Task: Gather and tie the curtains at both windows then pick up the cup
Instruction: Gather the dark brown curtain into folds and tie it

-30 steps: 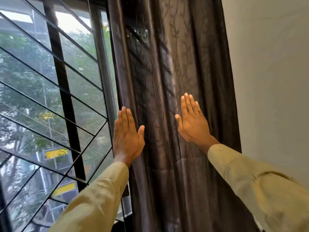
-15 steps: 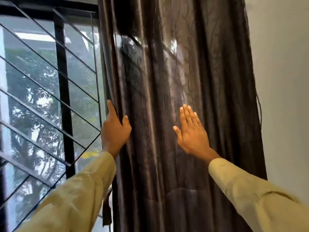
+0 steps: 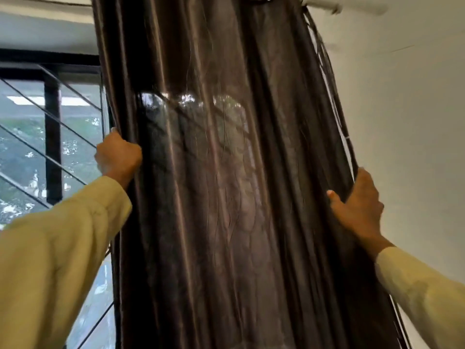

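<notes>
Left hand: the left hand (image 3: 118, 157) is closing into a fist around the window-side edge of the curtain (image 3: 214, 197); half a second ago it was only curling over that edge, and a second ago it was lying flat and spread on the cloth.
Right hand: the right hand (image 3: 357, 207) is wrapping the wall-side edge, thumb showing in front and the fingers going behind the fabric; in both earlier pictures it was pressing open-palmed on the middle of the panel.
Curtain: the dark sheer panel is hanging between the two hands, folded in long pleats, with the window (image 3: 50, 137) and its grille lying uncovered to the left and the pale wall (image 3: 402, 122) to the right.
Head: the view is tilting upward compared with a moment ago, now taking in the top of the curtain near the ceiling.
Meaning for the task: judging from the grips, the person is passing from smoothing the cloth to gathering it; both edges are now being held, so drawing them together into a bundle looks like the next need.
Still open: no tie is showing yet, and the second window and the cup are lying outside the view.
Risk: the thin fabric is likely slipping easily through a loose grip.
</notes>
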